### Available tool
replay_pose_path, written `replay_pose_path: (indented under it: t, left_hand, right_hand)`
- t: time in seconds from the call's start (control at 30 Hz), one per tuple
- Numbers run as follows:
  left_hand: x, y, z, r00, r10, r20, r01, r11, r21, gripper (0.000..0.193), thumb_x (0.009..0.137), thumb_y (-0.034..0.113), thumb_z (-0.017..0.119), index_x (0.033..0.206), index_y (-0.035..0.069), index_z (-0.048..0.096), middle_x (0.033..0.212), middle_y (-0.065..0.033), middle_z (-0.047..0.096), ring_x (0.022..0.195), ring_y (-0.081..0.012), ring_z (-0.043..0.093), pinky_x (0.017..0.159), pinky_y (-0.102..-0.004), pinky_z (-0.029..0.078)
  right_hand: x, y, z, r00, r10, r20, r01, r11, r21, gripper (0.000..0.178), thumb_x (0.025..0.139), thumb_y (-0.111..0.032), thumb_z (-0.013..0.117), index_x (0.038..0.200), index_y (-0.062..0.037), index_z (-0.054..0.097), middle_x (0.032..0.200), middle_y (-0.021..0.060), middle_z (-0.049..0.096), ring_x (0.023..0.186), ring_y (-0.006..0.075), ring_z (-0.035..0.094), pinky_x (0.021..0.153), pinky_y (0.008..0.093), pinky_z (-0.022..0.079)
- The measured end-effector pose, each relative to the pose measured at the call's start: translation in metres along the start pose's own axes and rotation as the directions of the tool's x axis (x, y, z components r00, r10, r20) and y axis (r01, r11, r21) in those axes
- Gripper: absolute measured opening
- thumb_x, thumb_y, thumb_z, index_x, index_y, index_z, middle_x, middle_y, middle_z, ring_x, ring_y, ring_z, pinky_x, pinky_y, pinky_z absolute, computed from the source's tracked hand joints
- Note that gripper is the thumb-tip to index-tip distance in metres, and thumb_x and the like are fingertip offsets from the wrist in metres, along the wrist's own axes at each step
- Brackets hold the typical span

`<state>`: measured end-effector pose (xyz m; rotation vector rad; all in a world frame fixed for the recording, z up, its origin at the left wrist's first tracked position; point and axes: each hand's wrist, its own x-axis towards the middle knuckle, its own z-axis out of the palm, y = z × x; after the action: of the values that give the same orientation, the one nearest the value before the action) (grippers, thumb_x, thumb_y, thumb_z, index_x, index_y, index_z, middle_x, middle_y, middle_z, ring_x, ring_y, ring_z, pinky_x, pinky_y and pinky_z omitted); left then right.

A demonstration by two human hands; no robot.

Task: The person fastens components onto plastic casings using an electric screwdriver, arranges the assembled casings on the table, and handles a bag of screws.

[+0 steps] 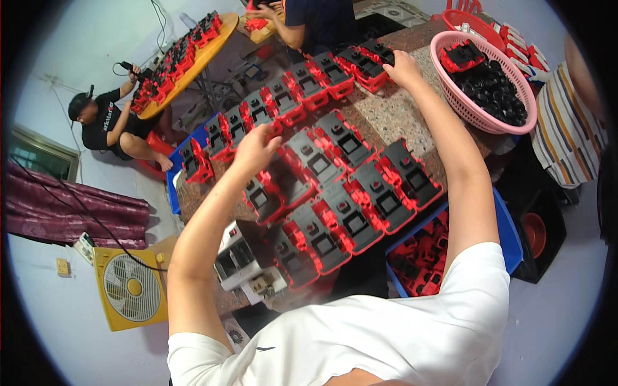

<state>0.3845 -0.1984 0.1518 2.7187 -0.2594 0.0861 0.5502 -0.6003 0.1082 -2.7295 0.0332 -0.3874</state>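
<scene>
Right hand [405, 69] at the far right end of the back row, its fingers against the end housing [368, 59], a red-and-black plastic piece. Whether that grip pinches or merely rests there, cannot tell. Left hand [256, 153] lower and to the left, fingers curled, over the gap between back row and nearer block — contact unclear, and its grip cannot be read as spread or pressed together.

Back row [310, 87]: similar housings, side by side, slanting up to the right across the granite desk [380, 116]. Nearer block [357, 215]: two lines of housings packed close, black faces up, red sides showing.

Right of the rows, a pink basket [450, 91] with black round parts [497, 96] and one more housing on top. Near edge of desk: white box [237, 258], left; below, right, a blue bin [510, 239] of red parts.

Farther out — yellow box fan [132, 283] at left; beyond, a person in black [103, 119] at a yellow desk [207, 53] lined with more housings.
</scene>
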Motion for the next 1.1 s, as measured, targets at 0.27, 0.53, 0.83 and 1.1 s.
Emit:
replay_pose_path:
  t: [0.27, 0.53, 0.83, 1.1]
  left_hand:
    - [0.158, 0.052, 0.107, 0.891, 0.384, -0.242, -0.369, 0.923, 0.109, 0.046, 0.08, 0.027, 0.065, 0.118, 0.002, 0.056, 0.129, -0.0176, 0.052, 0.122, -0.0368, 0.044, 0.101, -0.0417, 0.039]
    - [0.198, 0.092, 0.124, 0.945, 0.327, -0.007, -0.284, 0.831, 0.478, 0.051, 0.068, 0.027, 0.077, 0.111, 0.01, 0.056, 0.109, -0.0116, 0.058, 0.108, -0.0318, 0.052, 0.091, -0.0463, 0.04]
    - [0.143, 0.135, 0.129, 0.923, 0.384, -0.018, -0.352, 0.863, 0.363, 0.051, 0.064, 0.035, 0.077, 0.105, 0.01, 0.06, 0.101, -0.0133, 0.059, 0.102, -0.0309, 0.05, 0.087, -0.0436, 0.038]
    - [0.108, 0.156, 0.124, 0.937, 0.333, 0.106, -0.349, 0.874, 0.339, 0.05, 0.062, 0.034, 0.074, 0.106, 0.011, 0.063, 0.099, -0.014, 0.058, 0.103, -0.0308, 0.049, 0.086, -0.0423, 0.038]
  right_hand:
    - [0.033, 0.002, 0.024, 0.989, 0.114, 0.09, -0.113, 0.994, -0.006, 0.083, 0.071, -0.056, 0.069, 0.139, -0.0178, 0.04, 0.147, 0.0174, 0.029, 0.138, 0.0401, 0.019, 0.106, 0.0576, 0.026]
    - [0.04, 0.039, 0.031, 0.998, -0.001, 0.055, -0.004, 0.996, 0.087, 0.059, 0.07, -0.052, 0.07, 0.115, -0.0156, 0.06, 0.118, 0.0169, 0.054, 0.117, 0.0377, 0.044, 0.097, 0.0429, 0.039]
    - [0.037, 0.069, 0.027, 0.999, 0.034, 0.01, -0.035, 0.934, 0.356, 0.07, 0.065, -0.042, 0.077, 0.12, -0.0057, 0.054, 0.115, 0.0166, 0.062, 0.107, 0.0304, 0.06, 0.092, 0.0386, 0.046]
    - [0.004, 0.066, 0.004, 0.967, 0.065, 0.245, -0.116, 0.974, 0.197, 0.083, 0.06, -0.053, 0.078, 0.123, -0.004, 0.055, 0.116, 0.0185, 0.062, 0.107, 0.0303, 0.061, 0.093, 0.0375, 0.046]
